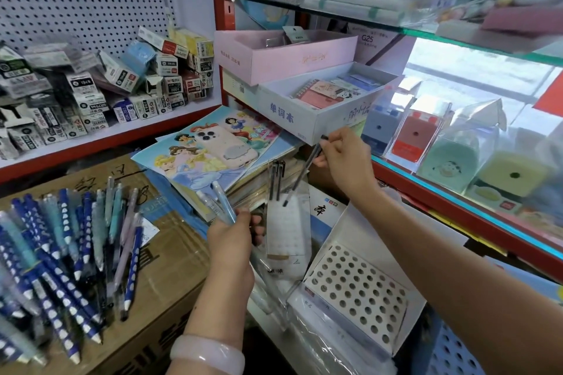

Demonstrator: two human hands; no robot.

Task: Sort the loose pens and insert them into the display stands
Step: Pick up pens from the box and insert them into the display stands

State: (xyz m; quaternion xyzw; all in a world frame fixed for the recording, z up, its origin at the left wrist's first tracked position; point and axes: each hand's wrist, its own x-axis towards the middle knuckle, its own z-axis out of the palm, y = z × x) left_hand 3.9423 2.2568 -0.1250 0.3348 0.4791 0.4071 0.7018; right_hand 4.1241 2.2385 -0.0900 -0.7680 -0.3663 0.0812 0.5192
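a stationery shop counter, mid-sort: the right hand [344, 158] pinches a slim dark pen [304, 170] near its capped upper end, thumb and forefinger closed on the barrel and the other fingers loosely curled, its tip angled down over the clear display stand [286, 231]. two more dark pens [276, 179] already stand upright in that stand's back row, making three of this kind in sight. the left hand [234, 240] is curled around the stand's left edge together with two pale blue pens [217, 201] that jut up from the fist; whether more are tucked behind the fingers cannot be told from this angle.

by the look of them the pens are light, stiff and smooth plastic, likely to slide if held loosely, so a firm pinch high on the barrel leaves the lower end free to find a hole. the clear stand looks thin and light, and probably needs the steadying hand to keep it from tipping.

a heap of loose pens [61, 256], mostly blue with white dots and a few pale blue or lilac, lies on a cardboard box [164, 280] to the left, well over a dozen and too tangled to count exactly. one white perforated stand [359, 286] sits unfilled at lower right, near the clear one.
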